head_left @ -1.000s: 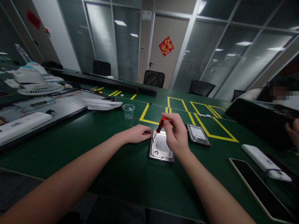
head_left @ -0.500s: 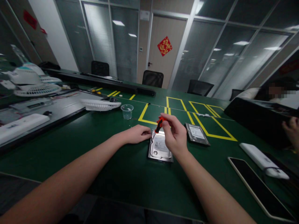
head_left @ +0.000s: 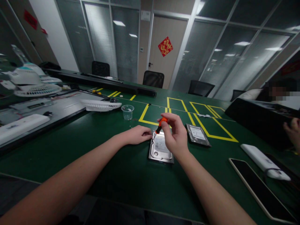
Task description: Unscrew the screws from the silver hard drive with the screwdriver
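A silver hard drive (head_left: pixel 160 150) lies flat on the green table in front of me. My right hand (head_left: pixel 175 132) grips an orange and black screwdriver (head_left: pixel 159 126), its shaft slanting down to the drive's upper left edge. With fingers curled, my left hand (head_left: pixel 140 135) rests at that same edge, its fingertips against the drive's side; whether they pinch anything there is hidden. A second hard drive (head_left: pixel 198 134) with a white label lies just right of my right hand. Up and to the left of my left hand stands a clear plastic cup (head_left: pixel 127 112) with something small inside.
White fan parts (head_left: pixel 100 105) and a large flat panel (head_left: pixel 67 103) fill the left side. At right are a phone (head_left: pixel 257 187), a white power bank-like block (head_left: pixel 264 161) and a black case (head_left: pixel 253 122), with another person's hand (head_left: pixel 292 132) at it. Yellow tape marks the table.
My right fingers have shifted slightly around the screwdriver's handle, which has turned a little. My left hand and the hard drive stay in place.
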The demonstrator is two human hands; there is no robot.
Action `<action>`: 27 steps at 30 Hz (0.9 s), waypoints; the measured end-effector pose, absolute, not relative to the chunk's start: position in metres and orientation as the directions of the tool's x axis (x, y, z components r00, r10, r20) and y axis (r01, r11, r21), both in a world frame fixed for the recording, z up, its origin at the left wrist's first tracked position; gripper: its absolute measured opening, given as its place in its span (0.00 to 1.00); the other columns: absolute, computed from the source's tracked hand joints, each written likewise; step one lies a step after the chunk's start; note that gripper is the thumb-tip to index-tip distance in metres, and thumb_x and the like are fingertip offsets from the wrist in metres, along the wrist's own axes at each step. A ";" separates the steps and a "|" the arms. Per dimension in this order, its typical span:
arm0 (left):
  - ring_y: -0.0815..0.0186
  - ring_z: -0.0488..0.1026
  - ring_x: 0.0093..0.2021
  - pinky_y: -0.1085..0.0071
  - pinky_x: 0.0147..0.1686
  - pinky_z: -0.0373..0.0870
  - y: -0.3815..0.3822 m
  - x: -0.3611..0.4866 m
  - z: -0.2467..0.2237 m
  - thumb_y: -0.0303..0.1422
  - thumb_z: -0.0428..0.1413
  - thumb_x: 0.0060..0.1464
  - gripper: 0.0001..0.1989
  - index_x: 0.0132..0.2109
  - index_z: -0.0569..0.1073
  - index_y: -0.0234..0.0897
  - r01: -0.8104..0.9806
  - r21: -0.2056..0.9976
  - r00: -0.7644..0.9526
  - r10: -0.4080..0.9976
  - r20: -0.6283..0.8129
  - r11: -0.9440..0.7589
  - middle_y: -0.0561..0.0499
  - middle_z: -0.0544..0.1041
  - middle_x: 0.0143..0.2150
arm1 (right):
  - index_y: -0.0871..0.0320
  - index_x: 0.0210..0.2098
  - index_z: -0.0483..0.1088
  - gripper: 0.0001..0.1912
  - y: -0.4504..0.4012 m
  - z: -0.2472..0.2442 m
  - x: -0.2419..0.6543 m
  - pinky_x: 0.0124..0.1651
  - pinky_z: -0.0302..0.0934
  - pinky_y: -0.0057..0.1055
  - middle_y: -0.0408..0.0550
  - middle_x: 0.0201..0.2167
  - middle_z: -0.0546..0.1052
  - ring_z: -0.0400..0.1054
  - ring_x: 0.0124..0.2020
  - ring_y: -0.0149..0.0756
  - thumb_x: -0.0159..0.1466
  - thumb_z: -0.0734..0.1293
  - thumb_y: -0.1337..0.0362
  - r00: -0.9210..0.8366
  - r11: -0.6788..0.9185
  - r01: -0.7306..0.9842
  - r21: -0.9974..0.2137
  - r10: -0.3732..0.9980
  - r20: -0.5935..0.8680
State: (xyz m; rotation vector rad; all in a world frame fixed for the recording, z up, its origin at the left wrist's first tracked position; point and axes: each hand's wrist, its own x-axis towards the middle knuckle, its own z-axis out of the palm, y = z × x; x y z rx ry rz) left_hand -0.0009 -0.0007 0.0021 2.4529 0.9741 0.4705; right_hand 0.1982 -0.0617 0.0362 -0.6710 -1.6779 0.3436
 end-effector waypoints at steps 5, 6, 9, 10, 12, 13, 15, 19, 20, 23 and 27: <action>0.64 0.73 0.35 0.70 0.34 0.63 -0.002 -0.001 0.004 0.43 0.53 0.66 0.15 0.41 0.76 0.38 0.561 0.534 0.686 0.716 0.128 -0.633 0.50 0.79 0.36 | 0.53 0.52 0.69 0.11 -0.063 0.036 0.197 0.51 0.73 0.41 0.51 0.49 0.76 0.76 0.47 0.38 0.70 0.65 0.67 -0.078 0.768 0.224 -0.600 0.628 0.775; 0.64 0.73 0.35 0.70 0.34 0.63 -0.002 -0.001 0.004 0.43 0.52 0.66 0.14 0.41 0.76 0.38 0.561 0.532 0.686 0.716 0.128 -0.634 0.50 0.79 0.36 | 0.53 0.52 0.70 0.12 -0.062 0.035 0.197 0.51 0.73 0.41 0.50 0.49 0.77 0.76 0.47 0.38 0.69 0.66 0.67 -0.077 0.768 0.230 -0.597 0.626 0.776; 0.64 0.73 0.34 0.70 0.34 0.63 -0.002 -0.001 0.003 0.42 0.52 0.66 0.14 0.40 0.76 0.38 0.560 0.524 0.689 0.712 0.134 -0.641 0.51 0.78 0.36 | 0.52 0.53 0.70 0.13 -0.060 0.034 0.198 0.52 0.72 0.42 0.50 0.49 0.77 0.76 0.47 0.39 0.69 0.67 0.67 -0.080 0.773 0.256 -0.581 0.616 0.784; 0.64 0.73 0.34 0.70 0.34 0.63 -0.001 -0.001 0.002 0.42 0.52 0.66 0.14 0.40 0.76 0.38 0.557 0.525 0.691 0.710 0.137 -0.644 0.51 0.78 0.35 | 0.51 0.53 0.70 0.14 -0.060 0.034 0.198 0.52 0.72 0.42 0.50 0.49 0.77 0.75 0.47 0.39 0.68 0.67 0.67 -0.084 0.777 0.270 -0.568 0.607 0.790; 0.64 0.73 0.34 0.70 0.34 0.63 -0.001 -0.001 0.001 0.42 0.53 0.66 0.14 0.39 0.75 0.38 0.550 0.529 0.693 0.706 0.142 -0.646 0.51 0.78 0.35 | 0.50 0.53 0.72 0.15 -0.060 0.035 0.199 0.50 0.72 0.43 0.49 0.48 0.78 0.75 0.46 0.39 0.68 0.68 0.67 -0.097 0.793 0.303 -0.528 0.577 0.811; 0.64 0.73 0.34 0.70 0.34 0.63 -0.001 -0.001 0.000 0.42 0.52 0.66 0.14 0.39 0.75 0.38 0.547 0.532 0.694 0.705 0.145 -0.647 0.51 0.78 0.35 | 0.50 0.53 0.72 0.15 -0.060 0.035 0.199 0.50 0.71 0.43 0.49 0.47 0.78 0.75 0.45 0.39 0.68 0.68 0.67 -0.105 0.803 0.317 -0.505 0.559 0.822; 0.64 0.73 0.33 0.70 0.34 0.63 0.000 -0.001 0.000 0.42 0.53 0.66 0.14 0.38 0.75 0.37 0.544 0.533 0.693 0.705 0.151 -0.648 0.51 0.78 0.35 | 0.50 0.53 0.74 0.14 -0.061 0.037 0.200 0.50 0.70 0.43 0.49 0.46 0.78 0.74 0.46 0.40 0.69 0.67 0.67 -0.122 0.818 0.332 -0.469 0.531 0.839; 0.64 0.73 0.33 0.70 0.34 0.63 -0.001 -0.001 0.001 0.41 0.53 0.66 0.13 0.39 0.75 0.37 0.541 0.540 0.692 0.706 0.150 -0.644 0.51 0.79 0.35 | 0.48 0.55 0.74 0.18 -0.064 0.040 0.200 0.55 0.69 0.46 0.50 0.50 0.78 0.73 0.52 0.41 0.72 0.60 0.69 -0.140 0.815 0.327 -0.478 0.542 0.828; 0.64 0.73 0.34 0.70 0.34 0.63 -0.001 -0.001 0.001 0.41 0.53 0.66 0.13 0.39 0.75 0.37 0.539 0.542 0.693 0.705 0.151 -0.645 0.50 0.79 0.36 | 0.47 0.56 0.74 0.19 -0.064 0.040 0.200 0.55 0.69 0.46 0.50 0.51 0.78 0.73 0.53 0.41 0.72 0.59 0.70 -0.145 0.814 0.324 -0.482 0.546 0.825; 0.64 0.73 0.34 0.70 0.34 0.63 -0.002 0.000 0.002 0.40 0.53 0.65 0.13 0.39 0.75 0.37 0.538 0.538 0.693 0.704 0.156 -0.649 0.50 0.79 0.37 | 0.47 0.57 0.73 0.20 -0.064 0.039 0.200 0.55 0.69 0.46 0.50 0.52 0.77 0.73 0.54 0.41 0.72 0.59 0.70 -0.155 0.817 0.320 -0.479 0.544 0.825; 0.63 0.74 0.35 0.70 0.34 0.64 -0.003 0.000 0.003 0.41 0.53 0.65 0.13 0.40 0.76 0.37 0.534 0.550 0.691 0.706 0.153 -0.642 0.50 0.80 0.38 | 0.47 0.57 0.73 0.20 -0.063 0.038 0.200 0.55 0.69 0.47 0.50 0.51 0.77 0.73 0.53 0.42 0.72 0.60 0.70 -0.152 0.815 0.324 -0.480 0.546 0.824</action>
